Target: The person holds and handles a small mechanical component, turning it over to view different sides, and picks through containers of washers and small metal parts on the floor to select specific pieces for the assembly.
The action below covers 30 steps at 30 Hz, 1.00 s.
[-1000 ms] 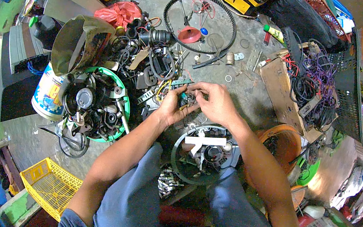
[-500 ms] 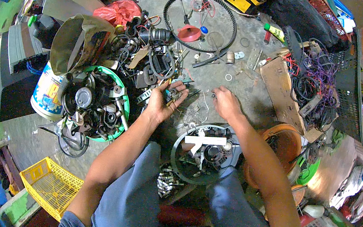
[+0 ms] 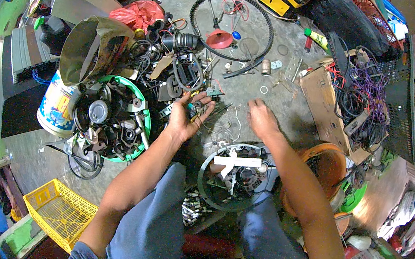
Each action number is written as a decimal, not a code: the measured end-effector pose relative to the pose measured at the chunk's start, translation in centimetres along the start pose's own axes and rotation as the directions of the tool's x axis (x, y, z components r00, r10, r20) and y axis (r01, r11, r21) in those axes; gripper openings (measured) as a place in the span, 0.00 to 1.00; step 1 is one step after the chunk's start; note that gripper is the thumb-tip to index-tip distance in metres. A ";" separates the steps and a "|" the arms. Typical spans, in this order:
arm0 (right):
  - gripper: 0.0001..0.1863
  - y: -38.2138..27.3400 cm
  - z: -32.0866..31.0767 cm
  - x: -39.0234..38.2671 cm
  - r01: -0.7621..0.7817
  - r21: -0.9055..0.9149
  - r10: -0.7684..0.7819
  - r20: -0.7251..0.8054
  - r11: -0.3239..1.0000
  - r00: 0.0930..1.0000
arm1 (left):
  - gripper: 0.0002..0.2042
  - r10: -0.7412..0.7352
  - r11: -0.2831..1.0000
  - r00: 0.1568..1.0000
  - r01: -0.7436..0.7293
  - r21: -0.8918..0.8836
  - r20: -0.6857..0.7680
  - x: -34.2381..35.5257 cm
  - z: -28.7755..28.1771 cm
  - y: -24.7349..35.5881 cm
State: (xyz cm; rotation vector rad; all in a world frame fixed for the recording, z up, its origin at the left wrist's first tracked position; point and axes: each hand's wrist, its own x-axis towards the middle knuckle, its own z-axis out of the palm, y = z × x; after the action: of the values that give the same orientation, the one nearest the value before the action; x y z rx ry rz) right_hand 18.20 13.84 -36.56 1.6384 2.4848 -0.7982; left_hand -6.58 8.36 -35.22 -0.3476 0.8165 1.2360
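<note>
Left hand [image 3: 186, 120]: held palm up, fingers spread, with small parts [image 3: 197, 109] cradled in the palm.
Right hand [image 3: 262, 119]: held apart over the grey floor [image 3: 283, 100], fingers curled together; whether anything is pinched cannot be told.
Change: the hands were brought together over the parts a second ago; now they are separated.
Meaning: the handling of the parts seems to be paused, with the left palm used as a tray.

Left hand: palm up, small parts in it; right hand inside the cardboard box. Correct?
No: the head view shows the right hand over the concrete floor, outside the cardboard box. The left hand is palm up with small parts.
</note>
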 end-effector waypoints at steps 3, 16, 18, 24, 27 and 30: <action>0.15 1.8 1.0 0.0 0.031 0.101 -0.019 -0.116 0.994 0.993 | 0.23 -0.009 1.000 1.000 0.009 -0.012 0.017 0.4 -0.3 -0.1; 0.11 2.5 -0.7 -0.8 -0.006 0.076 0.003 0.040 0.997 0.999 | 0.24 0.019 0.997 0.998 -0.014 0.079 -0.059 -0.7 1.5 -0.9; 0.11 3.7 1.1 -0.9 0.106 -0.022 -0.107 -0.051 0.994 0.993 | 0.24 0.015 0.995 0.998 -0.010 0.097 -0.055 -0.5 1.5 -1.0; 0.11 2.2 0.8 -0.4 0.140 -0.192 -0.142 0.003 0.971 0.990 | 0.26 -0.023 0.996 0.998 0.027 0.081 -0.053 -0.4 1.2 -1.0; 0.10 2.0 0.6 -0.4 0.137 -0.201 -0.141 -0.006 0.970 0.990 | 0.26 -0.036 0.995 0.997 0.041 0.090 -0.062 -0.4 1.3 -1.0; 0.09 2.0 0.4 -0.4 0.134 -0.207 -0.139 -0.008 0.969 0.990 | 0.27 -0.046 0.994 0.997 0.051 0.094 -0.056 -0.1 0.8 -0.9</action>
State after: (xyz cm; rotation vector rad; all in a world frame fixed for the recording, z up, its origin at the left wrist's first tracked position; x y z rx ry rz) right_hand 20.00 13.91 -37.51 1.4297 2.6170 -0.5139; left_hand -5.44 8.47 -34.77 -0.3225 0.9050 1.1425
